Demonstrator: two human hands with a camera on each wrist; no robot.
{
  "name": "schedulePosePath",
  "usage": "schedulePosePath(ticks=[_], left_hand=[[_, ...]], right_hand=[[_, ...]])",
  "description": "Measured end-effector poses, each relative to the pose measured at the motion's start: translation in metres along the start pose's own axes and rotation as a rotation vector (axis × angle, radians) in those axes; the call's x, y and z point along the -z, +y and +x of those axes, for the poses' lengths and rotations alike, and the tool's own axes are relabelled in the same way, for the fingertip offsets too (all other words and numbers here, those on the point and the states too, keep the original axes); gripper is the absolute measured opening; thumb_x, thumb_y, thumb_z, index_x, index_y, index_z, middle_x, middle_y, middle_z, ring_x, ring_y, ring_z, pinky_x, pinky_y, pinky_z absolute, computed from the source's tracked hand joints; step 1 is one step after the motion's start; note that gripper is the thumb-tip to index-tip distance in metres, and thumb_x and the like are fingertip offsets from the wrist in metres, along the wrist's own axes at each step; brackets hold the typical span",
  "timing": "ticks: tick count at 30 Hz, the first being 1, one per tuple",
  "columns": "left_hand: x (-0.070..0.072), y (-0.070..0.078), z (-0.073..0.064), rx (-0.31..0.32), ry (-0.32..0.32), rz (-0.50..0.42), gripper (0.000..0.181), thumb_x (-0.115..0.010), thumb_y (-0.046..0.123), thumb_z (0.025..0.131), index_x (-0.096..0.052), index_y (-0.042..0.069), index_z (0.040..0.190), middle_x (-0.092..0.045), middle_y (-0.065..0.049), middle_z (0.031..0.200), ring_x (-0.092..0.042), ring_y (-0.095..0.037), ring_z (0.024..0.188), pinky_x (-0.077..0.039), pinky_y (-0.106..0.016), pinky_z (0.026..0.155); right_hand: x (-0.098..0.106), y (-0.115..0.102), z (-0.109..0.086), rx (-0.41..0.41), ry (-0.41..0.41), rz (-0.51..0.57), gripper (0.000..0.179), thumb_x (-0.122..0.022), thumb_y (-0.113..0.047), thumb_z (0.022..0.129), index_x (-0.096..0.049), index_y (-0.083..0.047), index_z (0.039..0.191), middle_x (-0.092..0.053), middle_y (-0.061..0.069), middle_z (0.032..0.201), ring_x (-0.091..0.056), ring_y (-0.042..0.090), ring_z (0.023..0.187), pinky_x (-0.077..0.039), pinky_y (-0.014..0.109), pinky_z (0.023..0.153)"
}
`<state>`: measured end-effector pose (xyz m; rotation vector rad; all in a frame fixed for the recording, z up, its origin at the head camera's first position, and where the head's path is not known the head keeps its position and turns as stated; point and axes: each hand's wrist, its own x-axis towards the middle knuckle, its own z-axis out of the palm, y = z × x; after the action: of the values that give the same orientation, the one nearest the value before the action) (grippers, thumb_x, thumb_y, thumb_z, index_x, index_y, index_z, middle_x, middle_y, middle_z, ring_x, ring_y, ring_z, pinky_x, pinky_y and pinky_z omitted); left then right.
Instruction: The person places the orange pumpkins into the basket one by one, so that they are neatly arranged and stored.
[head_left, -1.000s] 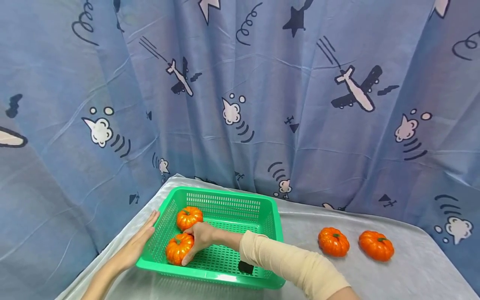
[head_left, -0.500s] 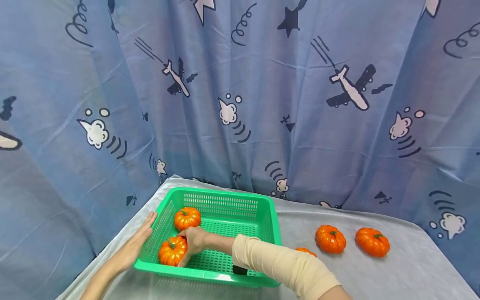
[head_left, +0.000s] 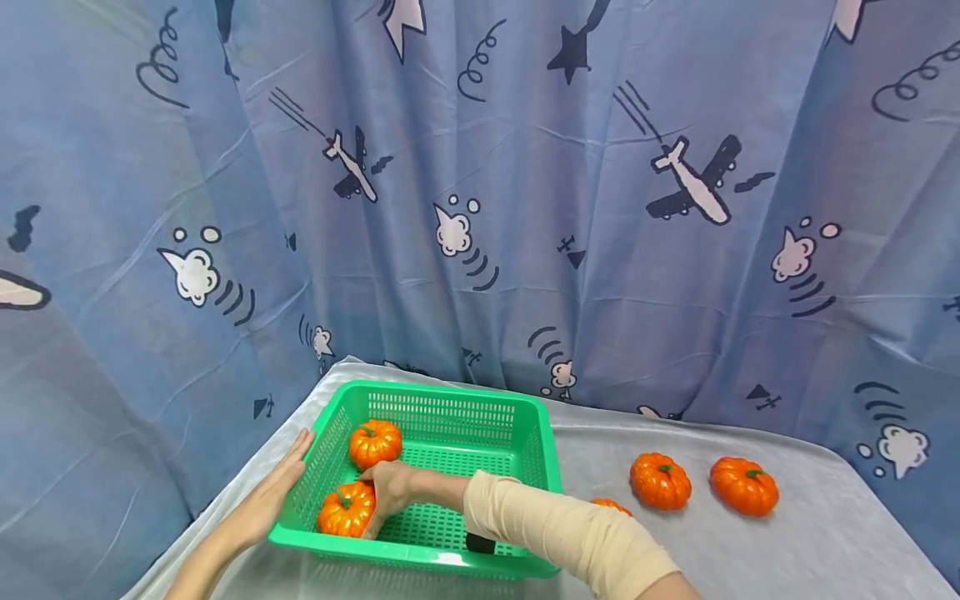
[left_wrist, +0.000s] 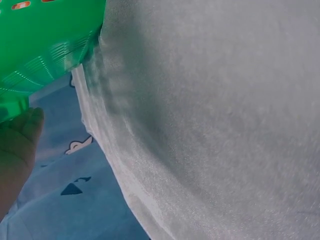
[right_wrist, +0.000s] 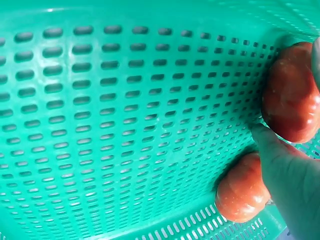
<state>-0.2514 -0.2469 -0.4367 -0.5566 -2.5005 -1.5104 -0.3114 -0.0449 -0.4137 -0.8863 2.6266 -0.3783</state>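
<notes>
In the head view my right hand reaches into a green plastic basket and holds a glossy orange pumpkin near the front left corner. Its fingers wrap the right side of that pumpkin, which sits low in the basket. Another pumpkin lies just behind it, along the left wall. From the right wrist, one pumpkin shows between my fingers, with the second pumpkin beside them. My left hand rests with straight fingers against the basket's outer left side; its fingertips touch the green wall.
Two pumpkins, one nearer the basket and one farther right, lie on the grey cloth-covered table. Part of another pumpkin shows behind my right sleeve. A blue patterned curtain hangs behind.
My right hand has shifted slightly left and nearer with its pumpkin, toward the basket's front left corner. A pumpkin has come partly into sight behind the sleeve. My left hand stays at the basket.
</notes>
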Motion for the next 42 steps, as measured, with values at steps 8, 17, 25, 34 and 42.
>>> schedulePosePath(ticks=[8, 17, 25, 34, 42], left_hand=[[-0.004, 0.001, 0.000, -0.031, 0.001, 0.007, 0.048, -0.025, 0.016, 0.107, -0.020, -0.006, 0.149, -0.004, -0.030, 0.154, -0.005, 0.023, 0.124, -0.006, 0.003, 0.095], [0.003, 0.002, 0.000, -0.083, -0.011, 0.059, 0.048, -0.023, 0.014, 0.107, -0.017, -0.009, 0.148, -0.004, -0.035, 0.152, -0.002, 0.022, 0.125, -0.005, 0.003, 0.095], [0.000, 0.003, -0.002, -0.114, -0.032, 0.060, 0.048, -0.021, 0.012, 0.107, -0.013, -0.012, 0.148, -0.002, -0.037, 0.150, -0.001, 0.024, 0.125, -0.005, 0.005, 0.094], [0.000, -0.002, -0.001, -0.130, -0.041, 0.088, 0.048, -0.019, 0.011, 0.106, -0.011, -0.010, 0.149, 0.003, -0.026, 0.153, 0.000, 0.024, 0.125, -0.003, 0.004, 0.094], [-0.004, -0.006, -0.003, -0.176, -0.022, 0.152, 0.046, -0.019, 0.006, 0.105, -0.012, -0.013, 0.147, 0.003, 0.018, 0.152, 0.000, 0.024, 0.125, -0.004, 0.005, 0.093]], right_hand=[[0.015, 0.004, -0.014, 0.007, -0.031, 0.187, 0.078, -0.089, -0.024, 0.067, -0.055, -0.003, 0.134, -0.060, 0.001, 0.131, -0.055, 0.007, 0.114, -0.046, 0.016, 0.086], [0.077, 0.027, -0.051, 0.183, 0.012, 0.673, 0.068, -0.077, -0.010, 0.082, -0.045, -0.001, 0.141, -0.048, 0.008, 0.143, -0.047, 0.017, 0.130, -0.043, 0.025, 0.100], [0.112, 0.098, -0.115, 0.505, 0.039, 1.043, 0.072, -0.071, 0.005, 0.083, -0.036, 0.002, 0.146, -0.037, 0.016, 0.150, -0.037, 0.023, 0.137, -0.036, 0.033, 0.107], [0.106, 0.206, -0.204, 0.513, 0.240, 1.111, 0.068, -0.063, 0.009, 0.087, -0.030, 0.008, 0.146, -0.035, 0.020, 0.150, -0.041, 0.020, 0.134, -0.037, 0.033, 0.105], [0.097, 0.295, -0.317, 0.402, 0.372, 1.075, 0.059, -0.051, 0.011, 0.093, -0.030, 0.002, 0.148, -0.046, -0.002, 0.145, -0.042, 0.010, 0.132, -0.037, 0.026, 0.104]])
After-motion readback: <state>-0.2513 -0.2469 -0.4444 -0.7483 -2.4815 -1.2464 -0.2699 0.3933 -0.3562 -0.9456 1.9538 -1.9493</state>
